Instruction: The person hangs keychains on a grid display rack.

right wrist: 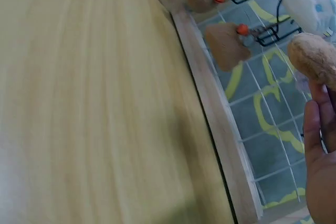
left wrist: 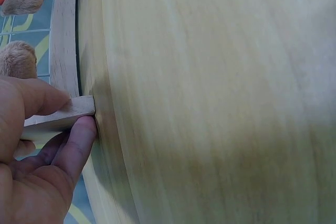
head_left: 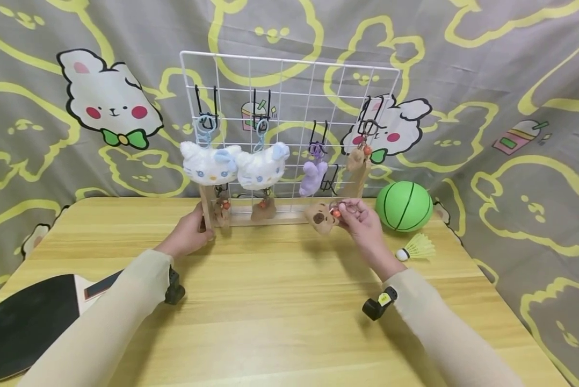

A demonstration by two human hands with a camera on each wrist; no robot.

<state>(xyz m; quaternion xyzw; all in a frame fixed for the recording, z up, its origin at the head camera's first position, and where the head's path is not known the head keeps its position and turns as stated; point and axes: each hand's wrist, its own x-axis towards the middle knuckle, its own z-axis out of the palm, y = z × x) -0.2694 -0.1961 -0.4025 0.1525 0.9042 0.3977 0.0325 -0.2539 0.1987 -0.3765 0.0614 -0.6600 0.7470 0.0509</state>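
My left hand grips the wooden foot at the left end of a white wire grid rack, thumb on one side and fingers on the other. A brown plush keychain with an orange bead is held by its ring end in my right hand, in front of the rack's lower right. Above that hand, a black hook carries nothing. Two white cat-face plush keychains, a purple one and a brown one hang higher. Two more brown plush keychains hang low on the left.
To the right of the rack sit a green ball and a yellow shuttlecock. A black table tennis paddle lies at the front left, partly under my left sleeve. A patterned curtain hangs behind the wooden table.
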